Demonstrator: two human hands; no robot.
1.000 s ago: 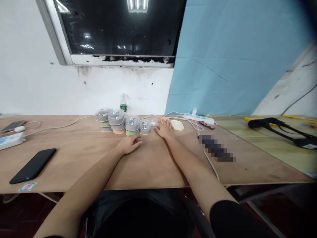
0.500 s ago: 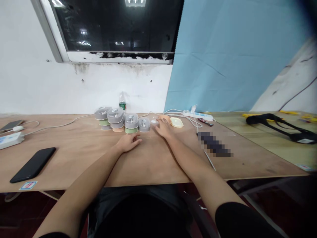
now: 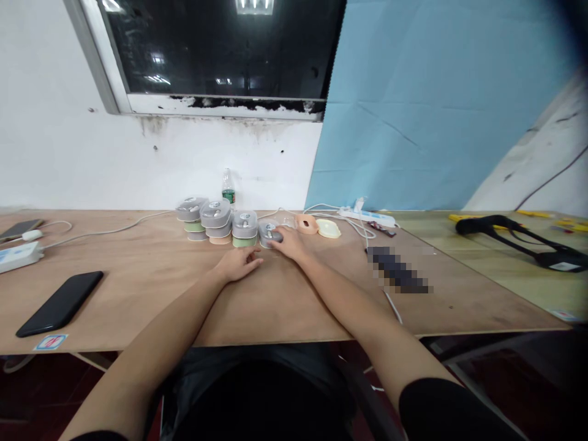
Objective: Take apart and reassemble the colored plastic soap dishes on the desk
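Note:
My right hand [image 3: 290,244] grips the right side of a single small grey lidded box [image 3: 267,231], thumb at its front and fingers over the lid; part of the box is hidden. My left hand [image 3: 236,264] rests on the table with its thumb held apart, in front of a stack with a grey lid and green base [image 3: 244,229]. Farther left, two more stacks of such boxes stand close together, a grey, green one [image 3: 191,218] and a grey, orange one [image 3: 215,222]. Right of my right hand are an orange piece with a slot [image 3: 306,225] and a pale yellow tray [image 3: 329,229].
A bottle with a green label [image 3: 228,187] stands behind the stacks. White cables and a power strip [image 3: 370,216] lie at the back right. A black phone [image 3: 62,303] lies front left, a pixelated dark object [image 3: 399,269] right, and a black strapped frame [image 3: 523,242] far right.
My right hand has moved left from the orange piece onto the single grey box, uncovering the orange piece. That box sits slightly farther right. My left hand stays put.

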